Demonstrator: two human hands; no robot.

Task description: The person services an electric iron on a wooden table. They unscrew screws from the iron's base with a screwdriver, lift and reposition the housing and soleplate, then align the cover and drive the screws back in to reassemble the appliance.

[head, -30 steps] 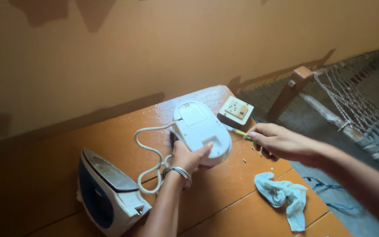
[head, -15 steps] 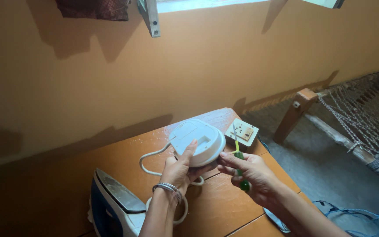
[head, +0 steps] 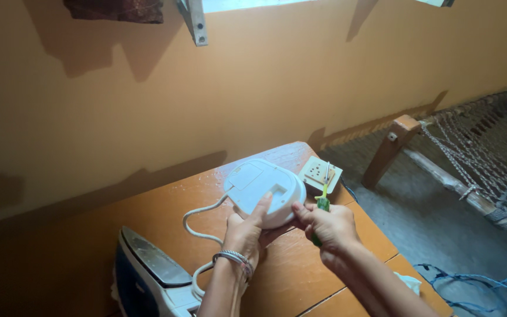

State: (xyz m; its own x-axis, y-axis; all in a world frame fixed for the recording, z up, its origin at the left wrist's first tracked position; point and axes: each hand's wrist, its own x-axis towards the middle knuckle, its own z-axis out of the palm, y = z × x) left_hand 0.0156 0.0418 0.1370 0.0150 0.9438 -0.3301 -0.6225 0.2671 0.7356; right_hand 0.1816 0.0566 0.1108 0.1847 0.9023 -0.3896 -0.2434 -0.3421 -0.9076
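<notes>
Gripping white iron (head: 263, 189) tilted up with my left hand (head: 246, 230); right hand (head: 330, 226) fisted around green screwdriver (head: 322, 205), beside socket board (head: 320, 174).

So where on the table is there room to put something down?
Bare wood lies on the table left of the steam iron, and along the back edge behind the white cord. It is crowded at the right end: white appliance, socket plate, left hand and right hand with the green screwdriver.
</notes>
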